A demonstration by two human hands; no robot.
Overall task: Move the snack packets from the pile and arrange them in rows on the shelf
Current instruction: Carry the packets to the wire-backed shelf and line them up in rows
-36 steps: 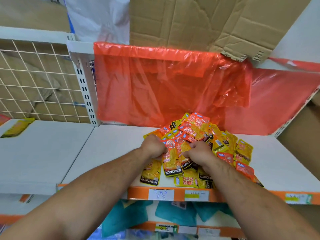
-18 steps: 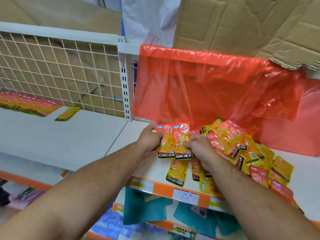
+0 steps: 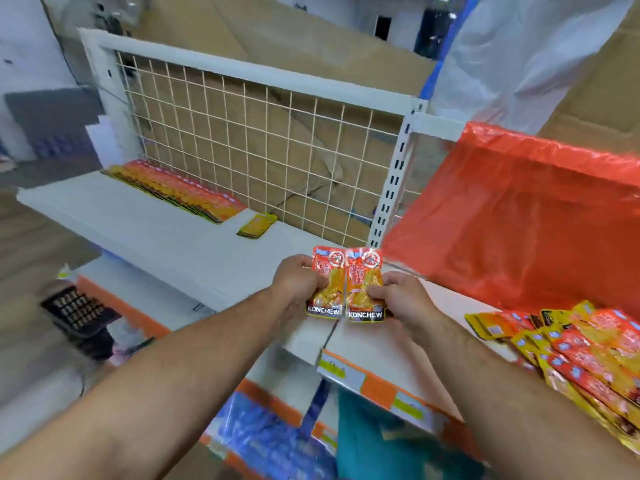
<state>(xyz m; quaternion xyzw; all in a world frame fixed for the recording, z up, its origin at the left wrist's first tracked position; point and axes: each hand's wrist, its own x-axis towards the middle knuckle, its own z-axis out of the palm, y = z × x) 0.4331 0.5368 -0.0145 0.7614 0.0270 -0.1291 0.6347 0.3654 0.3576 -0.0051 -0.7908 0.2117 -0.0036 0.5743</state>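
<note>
Row of packets [image 3: 180,192] at back left of the shelf [image 3: 138,230], lone packet [image 3: 256,226] just right of it, pile [image 3: 571,348] far right.

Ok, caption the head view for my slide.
Left hand and right hand hold two Konchew packets at the shelf.

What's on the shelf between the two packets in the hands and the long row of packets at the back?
Between the held packets and the row lies a small yellow stack; the rest is bare white shelf, head view.
</note>
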